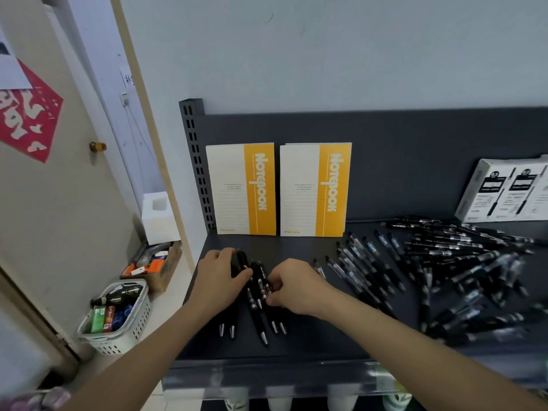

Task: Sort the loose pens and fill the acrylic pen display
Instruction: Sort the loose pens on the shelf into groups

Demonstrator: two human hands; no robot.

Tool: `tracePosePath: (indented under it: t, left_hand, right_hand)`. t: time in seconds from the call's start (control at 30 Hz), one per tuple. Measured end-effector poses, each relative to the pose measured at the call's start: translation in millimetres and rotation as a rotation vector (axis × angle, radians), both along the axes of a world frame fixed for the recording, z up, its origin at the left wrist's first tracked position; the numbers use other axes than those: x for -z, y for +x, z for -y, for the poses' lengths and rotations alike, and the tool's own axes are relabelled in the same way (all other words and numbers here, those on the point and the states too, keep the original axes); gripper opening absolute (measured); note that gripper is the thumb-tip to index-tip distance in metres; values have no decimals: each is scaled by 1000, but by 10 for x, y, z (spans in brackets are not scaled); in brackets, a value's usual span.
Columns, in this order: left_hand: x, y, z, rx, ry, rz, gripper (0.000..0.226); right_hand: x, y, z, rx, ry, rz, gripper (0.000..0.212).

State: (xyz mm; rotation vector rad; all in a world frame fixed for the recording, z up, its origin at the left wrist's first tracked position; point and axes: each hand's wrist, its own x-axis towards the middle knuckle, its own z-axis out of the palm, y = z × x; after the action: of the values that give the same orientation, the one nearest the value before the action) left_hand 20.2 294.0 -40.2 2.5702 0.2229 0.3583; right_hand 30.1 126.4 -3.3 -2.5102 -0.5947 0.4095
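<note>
Gripping the top ends of a pen bunch (257, 318) with the left hand (221, 277), fingers curled; pinching the same bunch with the right hand (296, 287), near the shelf's (311, 342) front left corner. Heaped toward the right edge: loose pens (444, 250).

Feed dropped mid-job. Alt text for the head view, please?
Both hands hold a bunch of black pens at the left of a dark shelf, the left hand gripping their far ends and the right hand pinching their middles. A loose pile of pens sprawls to the right; two yellow notebooks and a white pen box stand at the back.
</note>
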Motion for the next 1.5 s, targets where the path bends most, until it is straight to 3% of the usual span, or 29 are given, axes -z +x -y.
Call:
tracePosePath:
  t: [0.1, 0.33, 0.53, 0.6, 0.7, 0.77, 0.87, 1.1, 1.5]
  left_hand:
    - [24, 13, 25, -9, -16, 7, 42]
    - [-36, -13, 23, -40, -50, 27, 40]
    - [-100, -60, 35, 0, 117, -10, 63]
    - [-153, -39, 162, 47, 169, 10, 68]
    - [-224, 11, 408, 141, 190, 29, 68]
    - [-241, 50, 577, 191, 208, 28, 67]
    - [-269, 99, 874, 326, 196, 55, 61]
    - [-372, 186, 1692, 627, 108, 63, 25]
    - [-292, 419, 2693, 608, 115, 44, 32]
  right_hand:
    - [-19, -10, -90, -8, -10, 15, 33]
    - [22, 17, -13, -6, 48, 34, 21]
    - [-74, -24, 325, -9, 1, 181, 54]
    - [-108, -18, 466, 7, -17, 245, 52]
    - [-155, -4, 725, 34, -30, 335, 20]
    - [-186, 5, 941, 69, -41, 377, 11]
    - [-218, 43, 1342, 137, -51, 437, 23]
    - [-304, 96, 2260, 222, -99, 479, 25]
    - [-98, 294, 3311, 253, -161, 497, 28]
